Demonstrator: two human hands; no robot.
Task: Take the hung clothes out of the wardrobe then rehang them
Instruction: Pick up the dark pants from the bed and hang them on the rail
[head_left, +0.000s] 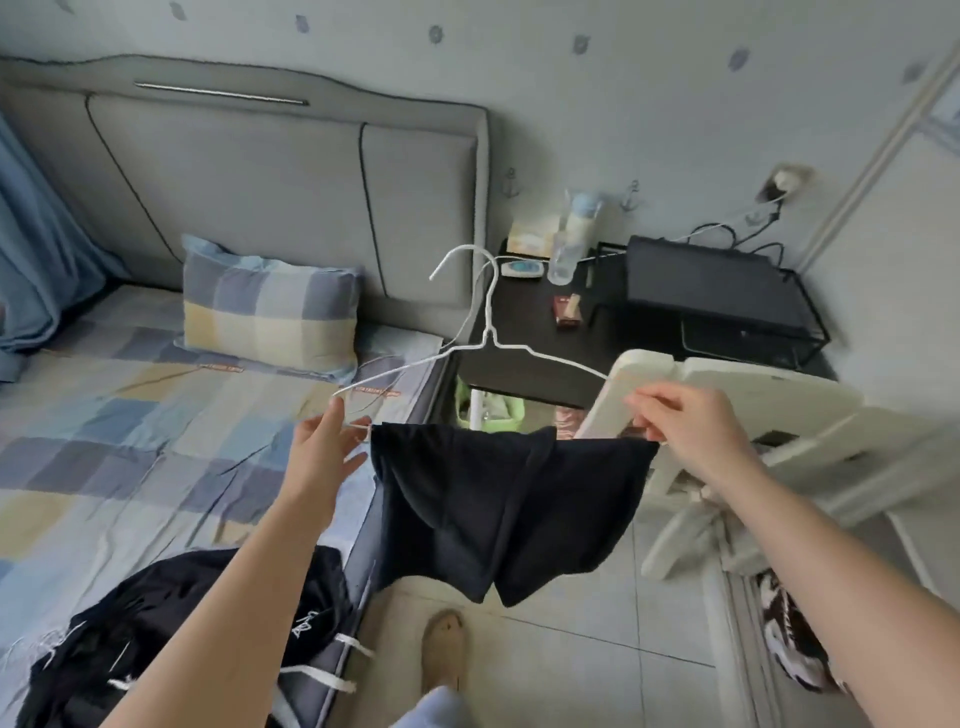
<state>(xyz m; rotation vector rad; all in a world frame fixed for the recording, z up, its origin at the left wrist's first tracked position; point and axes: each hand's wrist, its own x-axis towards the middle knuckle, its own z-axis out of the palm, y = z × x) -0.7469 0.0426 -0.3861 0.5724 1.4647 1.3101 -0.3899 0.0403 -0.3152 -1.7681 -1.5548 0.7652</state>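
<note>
A pair of black shorts (509, 499) hangs folded over the bottom bar of a white wire hanger (488, 338), held in the air above the bed's edge. A second wire hook shows beside the first. My right hand (691, 431) pinches the hanger's right corner, with the shorts' edge right beside my fingers. My left hand (324, 447) is at the hanger's left corner, its fingers straight and spread, thumb touching the wire. A heap of black clothes with white drawstrings (182, 639) lies on the bed at the lower left.
The bed (104, 441) with a checked sheet and a pillow (270, 306) fills the left. A dark nightstand (524, 338) with bottles and a black device (711, 291) stands behind the hanger. A white chair (737, 415) and sneakers (789, 639) are at the right. A slippered foot (441, 649) is on the tiled floor.
</note>
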